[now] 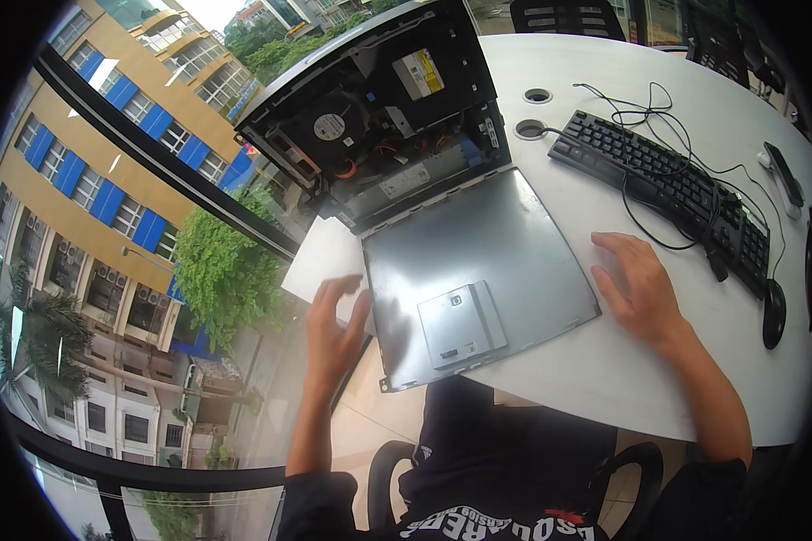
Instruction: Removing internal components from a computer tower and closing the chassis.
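Observation:
An opened desktop computer case (388, 135) sits at the far left of the table, with its fan, wiring and a drive showing inside. From its near side a flat silver metal panel (487, 234) stretches toward me, a raised rectangular section on its near part. Whether the panel is joined to the case, I cannot tell. My left hand (334, 326) is beside the panel's left edge, thumb and fingers apart, holding nothing. Just off the right edge, my right hand (639, 284) is likewise open, with its fingers pointing toward the panel.
At the right lies a black keyboard (668, 180) with its cable looped over it. A black mouse (773, 314) is near the table's right side, below a small black-and-white device (783, 178). Two cable holes (530, 129) pierce the white table (559, 370). Windows stand on the left.

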Demonstrator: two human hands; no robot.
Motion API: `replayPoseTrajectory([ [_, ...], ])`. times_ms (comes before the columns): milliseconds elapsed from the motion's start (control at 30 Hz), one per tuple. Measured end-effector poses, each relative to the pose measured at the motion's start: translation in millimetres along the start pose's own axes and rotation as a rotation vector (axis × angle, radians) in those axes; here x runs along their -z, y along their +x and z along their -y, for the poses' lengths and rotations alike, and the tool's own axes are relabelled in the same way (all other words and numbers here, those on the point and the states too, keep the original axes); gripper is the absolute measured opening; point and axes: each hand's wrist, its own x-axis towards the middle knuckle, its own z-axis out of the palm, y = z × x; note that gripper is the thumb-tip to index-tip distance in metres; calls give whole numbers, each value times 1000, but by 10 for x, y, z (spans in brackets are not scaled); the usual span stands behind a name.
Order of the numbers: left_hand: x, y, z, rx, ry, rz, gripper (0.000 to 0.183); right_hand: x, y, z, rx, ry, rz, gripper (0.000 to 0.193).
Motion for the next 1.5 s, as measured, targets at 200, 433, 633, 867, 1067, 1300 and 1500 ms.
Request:
replayPoseTrajectory([
  [200, 147, -1064, 241, 655, -505, 145, 34, -51, 19, 124, -108, 98, 77, 38],
  [433, -121, -1194, 10, 772, -1161, 206, 40, -74, 19, 393, -320, 440, 186, 47],
  [633, -126, -1183, -111, 692, -1269, 214, 46, -19, 36, 390, -490, 737, 196, 60],
  [867, -72, -1207, -172, 705, -1343, 129, 46, 61, 60, 384, -557, 854, 256, 72],
  [1067, -57, -1214, -161, 696, -1357, 106, 47, 49, 83, 365, -523, 937, 233, 79],
  [1300, -51, -1139, -112, 678, -1413, 71, 46, 9, 109, 364, -506, 1048, 203, 83],
  [1500, -71, -1114, -108, 677, -1423, 77, 47, -1, 109, 373, -508, 1086, 201, 84],
])
